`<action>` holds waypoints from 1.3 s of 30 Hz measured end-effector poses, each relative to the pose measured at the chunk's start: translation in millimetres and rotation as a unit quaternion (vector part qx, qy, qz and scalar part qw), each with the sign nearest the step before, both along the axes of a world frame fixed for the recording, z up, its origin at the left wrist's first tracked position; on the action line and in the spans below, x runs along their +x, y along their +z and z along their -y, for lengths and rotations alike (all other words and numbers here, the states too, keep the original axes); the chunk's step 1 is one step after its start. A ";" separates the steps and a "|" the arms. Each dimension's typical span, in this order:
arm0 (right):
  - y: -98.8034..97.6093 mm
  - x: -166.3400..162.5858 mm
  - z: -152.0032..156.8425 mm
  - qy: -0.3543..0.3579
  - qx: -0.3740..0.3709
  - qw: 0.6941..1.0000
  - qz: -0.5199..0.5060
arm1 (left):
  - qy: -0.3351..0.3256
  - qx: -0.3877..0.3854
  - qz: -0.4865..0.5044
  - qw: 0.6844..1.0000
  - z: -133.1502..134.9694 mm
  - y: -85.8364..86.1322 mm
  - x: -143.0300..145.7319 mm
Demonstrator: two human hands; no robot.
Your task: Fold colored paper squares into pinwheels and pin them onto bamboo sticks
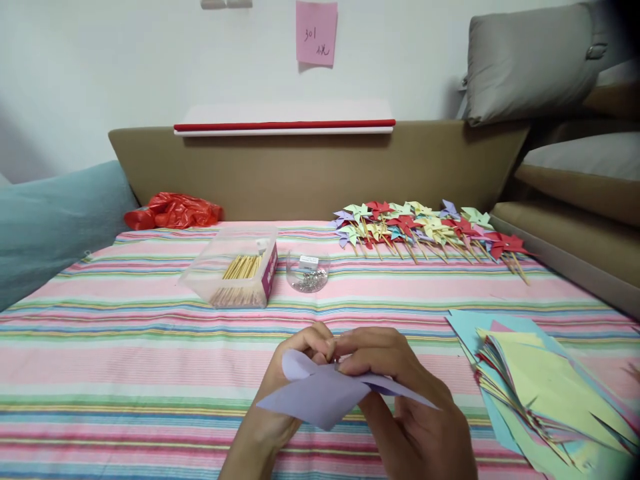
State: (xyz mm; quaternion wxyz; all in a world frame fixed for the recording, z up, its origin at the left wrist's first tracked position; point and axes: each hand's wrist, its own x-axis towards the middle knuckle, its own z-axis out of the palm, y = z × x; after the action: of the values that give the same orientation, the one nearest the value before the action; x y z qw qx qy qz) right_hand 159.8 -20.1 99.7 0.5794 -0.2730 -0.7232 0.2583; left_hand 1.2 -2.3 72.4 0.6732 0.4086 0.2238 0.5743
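Both hands are closed around a lavender paper pinwheel [325,395] with folded blades, held just above the striped cloth. My left hand [273,380] grips it from the left, its fingers curled in by the centre. From the right, my right hand [415,370] pinches the centre, thumb under the paper and fingers on top. A tiny shiny spot shows between the fingertips; I cannot make out what it is. Beyond the hands stand a clear round dish [309,283] of small metal pins and a plastic box [200,267] of thin wooden sticks [243,267].
Several coloured pinwheels on sticks [415,227] lie at the back right. Stacked coloured paper [545,380] sits at the near right. A red plastic bag [183,210] is at the back left. Cushions [530,63] and a brown backrest [300,177] border the striped cloth [125,360].
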 end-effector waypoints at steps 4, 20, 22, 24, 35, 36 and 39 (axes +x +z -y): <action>1.9 -1.0 1.2 0.012 -0.015 1.000 -0.006 | 0.000 0.014 -0.011 1.000 0.0 -0.3 -3.1; 5.3 0.7 1.1 0.019 -0.021 1.000 -0.002 | -0.015 0.034 -0.044 0.998 -0.9 -5.7 -8.4; 5.4 0.8 1.8 0.023 -0.024 0.999 -0.003 | -0.013 0.037 -0.051 0.998 -1.4 -5.6 -8.9; 5.8 0.9 2.7 0.025 -0.023 0.999 -0.001 | -0.012 0.041 -0.058 0.997 -2.4 -5.3 -9.6; 7.8 2.2 1.3 0.031 -0.031 0.999 0.013 | -0.028 0.071 -0.095 0.993 -2.2 -3.7 -15.7; 7.6 2.2 1.4 0.032 -0.033 0.999 0.011 | -0.028 0.071 -0.095 0.993 -2.2 -4.0 -15.8; 6.1 1.3 1.8 0.034 -0.033 0.999 0.002 | -0.032 0.083 -0.081 0.993 -3.2 -5.4 -15.6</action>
State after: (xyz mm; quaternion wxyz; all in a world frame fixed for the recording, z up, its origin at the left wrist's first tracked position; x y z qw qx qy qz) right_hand 161.1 -21.9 105.8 0.5594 -0.2677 -0.7245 0.3009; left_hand -14.4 0.9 67.0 0.6345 0.5152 0.2165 0.5340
